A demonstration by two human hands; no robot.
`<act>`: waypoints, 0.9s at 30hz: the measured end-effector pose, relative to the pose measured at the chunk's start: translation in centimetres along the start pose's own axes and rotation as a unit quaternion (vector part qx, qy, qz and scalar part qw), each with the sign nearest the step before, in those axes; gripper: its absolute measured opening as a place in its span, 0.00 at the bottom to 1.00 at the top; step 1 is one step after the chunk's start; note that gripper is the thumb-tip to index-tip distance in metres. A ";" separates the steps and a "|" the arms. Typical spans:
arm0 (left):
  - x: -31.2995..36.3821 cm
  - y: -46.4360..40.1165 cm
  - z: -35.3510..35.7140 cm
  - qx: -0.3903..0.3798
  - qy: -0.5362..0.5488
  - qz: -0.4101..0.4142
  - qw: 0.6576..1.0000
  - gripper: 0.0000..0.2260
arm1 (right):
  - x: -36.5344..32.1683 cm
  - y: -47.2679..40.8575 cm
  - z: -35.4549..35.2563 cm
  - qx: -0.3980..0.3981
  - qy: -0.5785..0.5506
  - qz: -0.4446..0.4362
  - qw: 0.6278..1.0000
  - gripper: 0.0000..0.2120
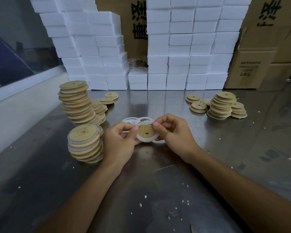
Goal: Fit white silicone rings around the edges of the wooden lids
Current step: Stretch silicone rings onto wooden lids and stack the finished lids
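Mid-assembly at a steel table (158,190): you hold a wooden lid (146,132) just above the surface between both hands, a white silicone ring (142,139) already circling most of its edge. Your left hand (119,143) pinches the lid's left rim with thumb and fingers, and your right hand (173,135) pinches the upper right rim, each grip closed on the lid and ring together. The step in hand looks like seating the ring; the next move likely calls for working your fingertips around the rim until the ring sits evenly. Spare rings (134,121) lie on the table just behind the lid. Ringed lids stand in stacks (85,145) to your left, bare lids (221,105) wait at far right, and white foam boxes (183,47) wall the back
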State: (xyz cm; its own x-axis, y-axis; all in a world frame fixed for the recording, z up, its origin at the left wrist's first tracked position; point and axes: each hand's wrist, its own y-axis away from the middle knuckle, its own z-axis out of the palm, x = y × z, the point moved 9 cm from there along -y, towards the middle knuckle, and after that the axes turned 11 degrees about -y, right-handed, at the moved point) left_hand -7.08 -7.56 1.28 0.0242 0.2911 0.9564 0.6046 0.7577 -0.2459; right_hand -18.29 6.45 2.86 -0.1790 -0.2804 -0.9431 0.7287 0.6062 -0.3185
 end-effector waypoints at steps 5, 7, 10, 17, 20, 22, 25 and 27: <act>-0.7 -0.1 -0.1 0.011 0.036 -0.056 0.998 0.06 | 0.5 -0.1 -0.1 0.005 -0.020 0.031 0.999 0.04; -1.0 -0.1 -0.1 0.010 0.034 -0.069 0.997 0.06 | 0.6 -0.2 -0.2 0.006 -0.034 0.045 0.998 0.05; -1.2 -0.2 0.0 0.005 0.027 -0.080 0.996 0.07 | 0.8 -0.2 -0.4 0.007 -0.047 0.067 0.997 0.07; -1.1 -0.2 -0.1 -0.001 0.001 -0.060 0.998 0.09 | 1.3 -0.2 -0.5 -0.006 -0.035 0.093 0.995 0.05; -1.0 -0.3 -0.2 0.001 -0.023 -0.045 0.999 0.09 | 1.5 -0.3 -0.7 -0.009 -0.031 0.100 0.994 0.05; -1.1 -0.5 -0.3 -0.001 -0.033 -0.041 0.999 0.09 | 1.8 -0.2 -0.8 -0.009 -0.006 0.106 0.994 0.07; -1.5 -0.6 -0.4 0.001 -0.050 -0.040 0.998 0.10 | 2.1 -0.2 -0.9 -0.011 0.025 0.114 0.993 0.07; -1.6 -0.8 -0.4 0.001 -0.083 -0.029 0.996 0.10 | 2.1 -0.2 -1.0 -0.013 0.011 0.117 0.993 0.05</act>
State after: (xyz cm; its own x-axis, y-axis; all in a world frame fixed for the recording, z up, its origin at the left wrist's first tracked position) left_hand -7.25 -8.82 0.02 -0.1432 0.3390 0.9298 0.6000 0.7769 -0.1908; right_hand -19.52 6.45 0.83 -0.0220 -0.1129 -0.9934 0.7355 0.6712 -0.0926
